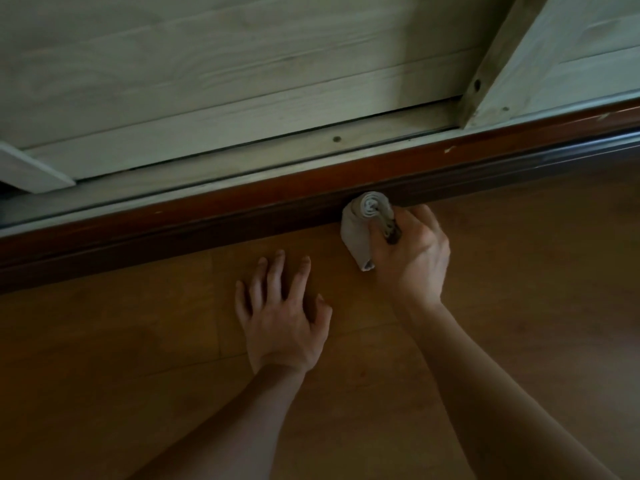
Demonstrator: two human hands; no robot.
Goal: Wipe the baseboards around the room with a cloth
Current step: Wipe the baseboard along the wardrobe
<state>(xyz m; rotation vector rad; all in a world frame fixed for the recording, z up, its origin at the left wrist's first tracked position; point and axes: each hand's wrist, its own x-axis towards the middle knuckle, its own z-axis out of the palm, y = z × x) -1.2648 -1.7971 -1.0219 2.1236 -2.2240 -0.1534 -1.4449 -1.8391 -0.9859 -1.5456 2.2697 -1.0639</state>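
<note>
Right-hand fingers (422,218) around cloth (353,232) at baseboard (242,218), left hand (282,323) on floor (138,341)

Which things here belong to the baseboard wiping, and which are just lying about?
In the job: baseboard; rolled cloth; right hand, gripping the cloth against it.
Just there: left hand, resting on the floor; pale wooden panels above.

We see the baseboard (207,233) run out past both side edges, and the rolled cloth (358,233) covers a stretch of it. Our right hand (414,252) hides the cloth's right part; a dark thing (393,237) in that grip we cannot identify. Both forearms (214,427) are cut by the bottom edge.
</note>
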